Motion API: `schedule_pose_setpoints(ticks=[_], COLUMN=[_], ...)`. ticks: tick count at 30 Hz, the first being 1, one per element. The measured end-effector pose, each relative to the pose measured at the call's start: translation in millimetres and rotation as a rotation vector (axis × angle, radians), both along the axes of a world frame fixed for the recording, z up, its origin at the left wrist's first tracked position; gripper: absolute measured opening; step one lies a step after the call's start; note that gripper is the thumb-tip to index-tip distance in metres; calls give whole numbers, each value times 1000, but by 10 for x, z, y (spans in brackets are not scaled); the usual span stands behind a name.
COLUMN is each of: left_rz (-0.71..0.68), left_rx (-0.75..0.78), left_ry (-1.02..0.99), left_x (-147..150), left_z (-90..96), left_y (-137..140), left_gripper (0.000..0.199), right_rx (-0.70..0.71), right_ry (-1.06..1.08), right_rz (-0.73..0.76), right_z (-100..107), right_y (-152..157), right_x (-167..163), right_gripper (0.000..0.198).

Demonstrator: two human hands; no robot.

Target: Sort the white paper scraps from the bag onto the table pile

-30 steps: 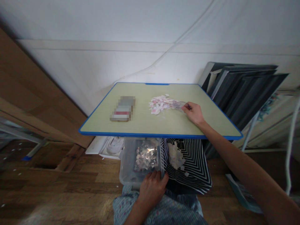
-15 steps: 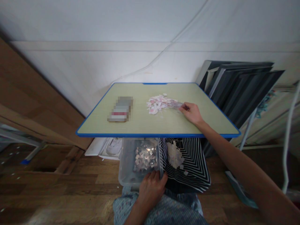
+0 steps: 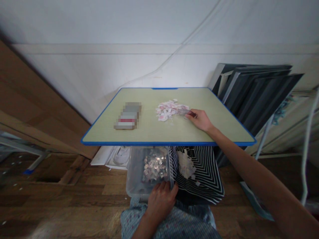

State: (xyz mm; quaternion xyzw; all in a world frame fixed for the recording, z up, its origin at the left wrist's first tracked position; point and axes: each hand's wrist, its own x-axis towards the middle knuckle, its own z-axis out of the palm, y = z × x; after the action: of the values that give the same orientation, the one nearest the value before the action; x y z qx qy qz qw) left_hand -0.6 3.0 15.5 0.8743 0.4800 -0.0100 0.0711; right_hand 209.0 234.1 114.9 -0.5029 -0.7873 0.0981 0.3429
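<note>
Right hand point(image 3: 201, 120): you pinch a greyish item point(image 3: 183, 112), touching the scraps point(image 3: 165, 109) on the tabletop point(image 3: 149, 133).
Left hand point(image 3: 161, 199): you grip the bin point(image 3: 135, 181) by its near rim, likely to steady it.

Leaning dark panels point(image 3: 259, 96), white cable point(image 3: 171, 56)

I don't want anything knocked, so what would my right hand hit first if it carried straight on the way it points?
Your right hand would probably meet the heap of pinkish-white scraps first, though the hand's height is hard to judge.
</note>
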Motion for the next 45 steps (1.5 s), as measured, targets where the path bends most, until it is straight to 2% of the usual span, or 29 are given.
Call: schedule_pose_setpoints(ticks=[7,10,13,19,25,31,38,42,45], left_rz=[1,8,8,10,-2,-6,3,6,8], left_rx=[32,50,63,42,13,8,11,20,19], left_ry=[-20,-27,-30,-28,-16,-21,-21,-34,-38], left_x=[-3,-5,-6,-2,-2,-8,-10,-9,-7], left_z=[-36,-56,-66,-49,-24,-16,-41,-48,-46], left_y=[5,-7,-10,1,-2,-2,0,0,-5], left_gripper=[38,36,35,38,40,39,38,39,38], right_rx=[-41,-26,0,-57,-98,-111,-116,-189,-158], right_ry=[8,99,142,90,252,162,179,163,181], right_rz=[93,54,30,120,130,149,193,260,234], right_z=[41,79,81,38,48,55,85,104,94], right_y=[-41,-56,6,122,84,74,19,-8,-1], right_x=[-23,-39,-75,-103,-62,-90,-77,-80,-93], right_gripper=[21,21,19,19,27,24,24,24,26])
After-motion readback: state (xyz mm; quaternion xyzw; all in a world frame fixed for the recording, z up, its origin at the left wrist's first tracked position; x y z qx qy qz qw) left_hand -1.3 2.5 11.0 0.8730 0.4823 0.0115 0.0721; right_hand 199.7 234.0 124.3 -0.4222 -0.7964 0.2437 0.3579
